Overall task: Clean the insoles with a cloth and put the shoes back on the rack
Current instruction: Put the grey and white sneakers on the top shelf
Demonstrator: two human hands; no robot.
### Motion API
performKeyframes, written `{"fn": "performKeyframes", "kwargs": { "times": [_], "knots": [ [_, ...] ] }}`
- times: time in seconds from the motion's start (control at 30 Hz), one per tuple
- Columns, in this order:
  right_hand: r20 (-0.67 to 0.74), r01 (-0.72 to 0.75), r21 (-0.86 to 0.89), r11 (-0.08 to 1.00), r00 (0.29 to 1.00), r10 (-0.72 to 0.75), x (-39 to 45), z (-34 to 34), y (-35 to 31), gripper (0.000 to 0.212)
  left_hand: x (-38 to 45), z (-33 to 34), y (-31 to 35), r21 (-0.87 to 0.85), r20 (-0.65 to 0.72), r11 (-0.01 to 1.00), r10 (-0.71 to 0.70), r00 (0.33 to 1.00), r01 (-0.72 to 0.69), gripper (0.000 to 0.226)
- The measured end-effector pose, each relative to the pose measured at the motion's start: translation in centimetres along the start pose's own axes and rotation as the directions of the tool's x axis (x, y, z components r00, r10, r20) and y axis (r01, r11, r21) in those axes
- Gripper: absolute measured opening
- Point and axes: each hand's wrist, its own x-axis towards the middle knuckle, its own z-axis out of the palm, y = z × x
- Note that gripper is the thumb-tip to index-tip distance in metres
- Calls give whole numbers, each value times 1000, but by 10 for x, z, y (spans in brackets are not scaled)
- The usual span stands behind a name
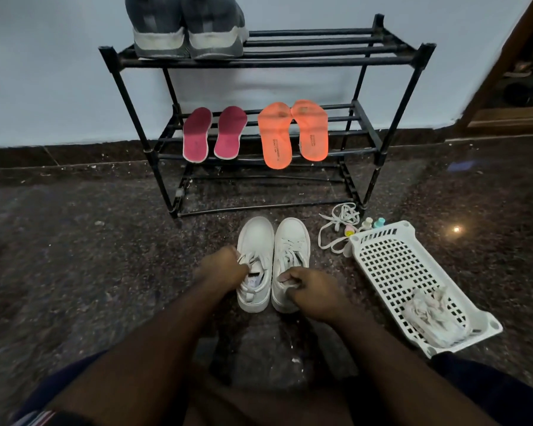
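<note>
Left hand [220,267] grips the left white shoe [254,265] at its opening; right hand [310,292] pinches the right white shoe [291,259].

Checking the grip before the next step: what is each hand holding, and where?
Left hand grips the left white shoe at its tongue; right hand grips the right shoe's collar.

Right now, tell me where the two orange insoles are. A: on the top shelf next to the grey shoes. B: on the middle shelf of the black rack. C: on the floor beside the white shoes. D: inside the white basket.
B: the orange insoles lie on the middle shelf of the black rack, to the right of the pink insoles.
</note>
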Motion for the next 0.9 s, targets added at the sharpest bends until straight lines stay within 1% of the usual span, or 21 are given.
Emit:
{"fn": "performKeyframes", "kwargs": {
  "times": [0.07,0.13,0.17,0.2,0.3,0.33,0.4,0.53,0.57,0.63,0.73,0.8,0.9],
  "knots": [
    [50,14,37,999,999,-16,-3,-2,4,22,-5,-5,-6,44,4,999,30,1000,-31,28],
    [105,8,58,998,994,-14,-5,-4,6,14,-9,-8,-12,4,18,997,82,996,-82,18],
    [109,0,64,998,994,-7,-6,-6,6,11,-10,-9,-15,-28,22,995,101,995,-100,17],
    [80,-7,82,997,997,0,-5,-7,6,10,-14,-10,-16,-65,31,991,117,993,-115,20],
    [-153,-1,171,985,988,28,-1,-9,-5,9,-21,-14,-18,-178,71,976,137,988,-123,31],
    [-196,4,180,984,980,32,1,-8,-12,11,-21,-15,-19,-214,75,970,134,988,-116,37],
    [-207,18,126,992,978,8,8,-4,-27,18,-20,-18,-22,-255,69,962,119,990,-98,39],
    [-154,36,-126,991,986,-55,39,9,-45,31,-15,-13,-26,-259,53,955,161,985,-143,17],
    [-136,27,-173,985,989,-51,46,11,-47,31,-14,-11,-25,-266,48,954,159,986,-141,17],
    [-107,1,-211,978,994,-24,56,15,-49,31,-14,-6,-22,-262,12,956,144,990,-136,24],
    [-67,23,-220,975,997,-39,66,13,-49,28,-10,0,-15,-218,-42,965,141,989,-147,32],
    [-33,39,-239,970,998,-48,70,9,-50,32,-10,3,-10,-175,-65,973,143,988,-153,36],
    [-3,82,-390,917,996,-91,74,8,-56,41,-12,6,-5,-95,-84,979,175,981,-182,32]
  ]
}}
